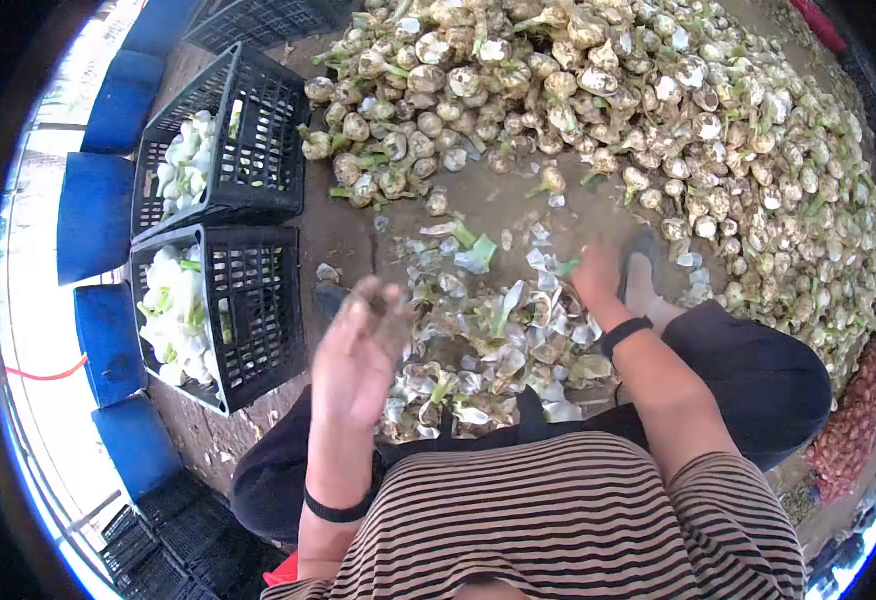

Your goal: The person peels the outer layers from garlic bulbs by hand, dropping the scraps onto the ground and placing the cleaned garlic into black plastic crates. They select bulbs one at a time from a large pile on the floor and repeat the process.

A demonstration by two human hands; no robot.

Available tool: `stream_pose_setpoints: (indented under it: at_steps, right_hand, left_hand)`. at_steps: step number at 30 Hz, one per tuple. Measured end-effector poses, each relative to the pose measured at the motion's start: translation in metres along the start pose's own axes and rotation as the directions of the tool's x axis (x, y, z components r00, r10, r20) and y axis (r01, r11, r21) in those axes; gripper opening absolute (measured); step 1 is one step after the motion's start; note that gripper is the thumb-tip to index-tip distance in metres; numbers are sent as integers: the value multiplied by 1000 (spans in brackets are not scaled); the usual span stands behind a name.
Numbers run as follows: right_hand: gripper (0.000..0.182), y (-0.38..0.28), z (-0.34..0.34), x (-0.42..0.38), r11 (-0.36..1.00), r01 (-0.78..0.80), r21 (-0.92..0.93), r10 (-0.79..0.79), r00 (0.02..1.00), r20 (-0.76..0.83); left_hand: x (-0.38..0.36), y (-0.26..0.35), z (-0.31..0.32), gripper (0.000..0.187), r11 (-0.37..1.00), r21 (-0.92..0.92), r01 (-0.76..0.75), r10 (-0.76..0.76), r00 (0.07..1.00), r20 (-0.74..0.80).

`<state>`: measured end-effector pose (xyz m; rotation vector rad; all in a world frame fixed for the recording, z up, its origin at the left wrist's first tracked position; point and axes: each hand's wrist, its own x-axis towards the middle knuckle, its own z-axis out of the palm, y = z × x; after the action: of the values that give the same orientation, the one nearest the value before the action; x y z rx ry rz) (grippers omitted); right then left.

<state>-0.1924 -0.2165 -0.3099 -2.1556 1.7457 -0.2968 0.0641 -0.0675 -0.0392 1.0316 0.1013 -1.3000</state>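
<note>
My left hand (358,350) is raised at the centre left, palm partly up and fingers curled. Dirt or a brownish thing shows at its fingertips, too blurred to make out. My right hand (596,272) reaches down beside my shoe (641,265), smeared by motion, its fingers not clear. A green bit (568,268) shows next to it. Between my hands, peeled skins and leaf scraps (503,310) cover the floor. Ahead lies a large heap of unpeeled garlic bulbs (558,85), brown with dirt.
Two black crates, a near one (253,305) and a far one (258,130), stand at the left with white peeled bulbs inside. Blue containers (96,215) line the left edge. Stacked black crates (163,540) are at the lower left, red net sacks (858,420) at the right.
</note>
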Motion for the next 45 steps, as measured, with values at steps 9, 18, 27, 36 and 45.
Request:
stream_pose_setpoints:
  at_steps: [9, 18, 27, 36, 45]
  right_hand:
    - [59, -70, 74, -124, 967, 229, -113, -144, 854, 500]
    - [29, -133, -5, -82, 742, 190, 643, -555, 712, 430]
    - [31, 174, -75, 102, 817, -3, -576, 317, 837, 446]
    - [27, 162, 2, 94, 843, -426, 329, 521, 798, -302]
    - [39, -157, -178, -67, 681, 394, 617, -469, 882, -46]
  left_hand:
    - [-13, -10, -11, 32, 986, 157, 52, -29, 990, -141]
    - [-9, -22, -41, 28, 983, 169, 77, -49, 985, -165]
    - [8, -49, -21, 22, 945, 286, 157, -113, 980, -163]
    - [4, -65, -14, 27, 934, 318, 163, -115, 979, -166]
    - [-11, -85, 13, 42, 989, 139, 54, -72, 989, 126]
